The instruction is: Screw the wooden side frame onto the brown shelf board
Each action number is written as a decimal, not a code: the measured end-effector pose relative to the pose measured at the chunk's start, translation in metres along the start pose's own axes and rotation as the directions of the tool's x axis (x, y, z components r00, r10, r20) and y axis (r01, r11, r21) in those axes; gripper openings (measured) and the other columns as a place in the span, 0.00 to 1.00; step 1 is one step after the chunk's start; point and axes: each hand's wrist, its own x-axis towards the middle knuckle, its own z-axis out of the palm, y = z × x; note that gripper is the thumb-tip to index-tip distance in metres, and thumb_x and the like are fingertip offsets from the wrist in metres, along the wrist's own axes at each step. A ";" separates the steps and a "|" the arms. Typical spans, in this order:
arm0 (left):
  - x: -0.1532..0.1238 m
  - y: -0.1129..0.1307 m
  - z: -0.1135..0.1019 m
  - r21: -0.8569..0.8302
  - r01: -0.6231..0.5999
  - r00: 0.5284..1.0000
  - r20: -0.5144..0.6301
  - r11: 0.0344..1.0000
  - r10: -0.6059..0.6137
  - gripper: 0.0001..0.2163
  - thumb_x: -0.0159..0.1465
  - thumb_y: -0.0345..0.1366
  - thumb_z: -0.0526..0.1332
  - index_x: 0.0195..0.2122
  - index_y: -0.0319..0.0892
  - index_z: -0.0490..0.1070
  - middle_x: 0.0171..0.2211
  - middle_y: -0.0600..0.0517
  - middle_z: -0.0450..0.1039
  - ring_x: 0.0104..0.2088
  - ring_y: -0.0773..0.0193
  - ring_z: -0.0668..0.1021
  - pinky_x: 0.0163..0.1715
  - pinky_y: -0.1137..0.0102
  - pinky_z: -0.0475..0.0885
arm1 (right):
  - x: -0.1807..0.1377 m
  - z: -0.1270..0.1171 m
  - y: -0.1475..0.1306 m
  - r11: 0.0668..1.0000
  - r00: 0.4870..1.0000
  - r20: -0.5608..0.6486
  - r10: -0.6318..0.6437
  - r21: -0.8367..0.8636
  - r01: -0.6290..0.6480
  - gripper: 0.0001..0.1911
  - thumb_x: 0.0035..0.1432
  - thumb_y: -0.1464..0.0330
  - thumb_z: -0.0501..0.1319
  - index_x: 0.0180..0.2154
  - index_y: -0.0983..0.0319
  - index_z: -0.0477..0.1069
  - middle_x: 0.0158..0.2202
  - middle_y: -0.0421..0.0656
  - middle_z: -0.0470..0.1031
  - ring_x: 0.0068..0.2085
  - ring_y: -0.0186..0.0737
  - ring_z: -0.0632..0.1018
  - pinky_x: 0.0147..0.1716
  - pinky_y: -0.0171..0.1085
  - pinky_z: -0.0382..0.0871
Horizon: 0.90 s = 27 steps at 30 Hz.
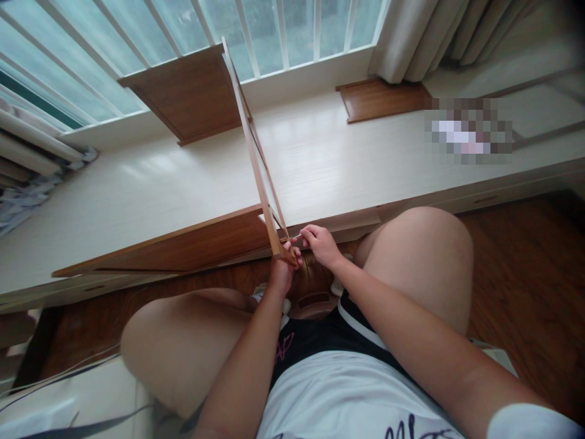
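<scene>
A partly assembled wooden frame (258, 174) stands on edge on the white ledge, its near end reaching past the ledge toward me. One brown panel (187, 97) joins it near the far end and another brown panel (173, 244) near the close end, both to the left. My left hand (287, 265) is wrapped around the frame's near bottom corner, its fingers showing on the right side. Just right of that corner, my right hand (319, 242) pinches a thin metal tool (297, 236) that points at the frame. The tool's tip is too small to make out.
A loose wooden panel (384, 100) lies on the white ledge (315, 152) by the beige curtain (402, 36). A barred window (292, 36) runs behind. Farther right is a blurred-out patch (468, 131). My knees flank the work above a dark wooden floor (521, 256).
</scene>
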 end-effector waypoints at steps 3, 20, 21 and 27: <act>-0.001 0.001 0.003 -0.005 -0.007 1.000 0.007 1.000 0.007 0.19 0.58 0.51 0.59 0.42 0.42 0.68 0.23 0.56 0.70 0.16 0.71 0.70 0.14 0.77 0.54 | 0.000 -0.001 0.001 1.000 1.000 -0.002 -0.003 0.007 0.003 0.18 0.62 0.56 0.55 0.29 0.62 0.72 0.21 0.39 0.71 0.25 0.35 0.71 0.29 0.33 0.61; 0.004 -0.005 0.002 0.010 -0.063 0.997 -0.036 0.998 0.063 0.19 0.60 0.55 0.56 0.30 0.41 0.66 0.15 0.59 0.61 0.12 0.74 0.63 0.12 0.77 0.54 | -0.002 -0.003 0.001 1.000 0.999 0.045 -0.007 -0.011 0.007 0.17 0.61 0.57 0.55 0.29 0.61 0.72 0.19 0.37 0.68 0.23 0.34 0.68 0.26 0.33 0.59; 0.005 -0.004 0.002 0.010 -0.057 0.998 -0.033 0.998 0.058 0.19 0.60 0.55 0.56 0.29 0.41 0.65 0.14 0.59 0.59 0.12 0.74 0.62 0.12 0.77 0.53 | -0.002 -0.003 0.001 1.000 0.998 0.057 -0.008 -0.021 0.009 0.17 0.61 0.57 0.55 0.29 0.61 0.72 0.19 0.37 0.68 0.23 0.34 0.68 0.26 0.33 0.58; 0.007 -0.002 0.002 0.003 0.011 1.000 0.004 1.000 -0.011 0.20 0.61 0.57 0.53 0.26 0.43 0.61 0.12 0.60 0.56 0.09 0.73 0.58 0.09 0.77 0.51 | 0.000 -0.002 0.004 1.000 0.995 0.101 0.000 -0.021 0.003 0.21 0.62 0.54 0.54 0.29 0.62 0.74 0.18 0.37 0.68 0.23 0.34 0.69 0.27 0.34 0.59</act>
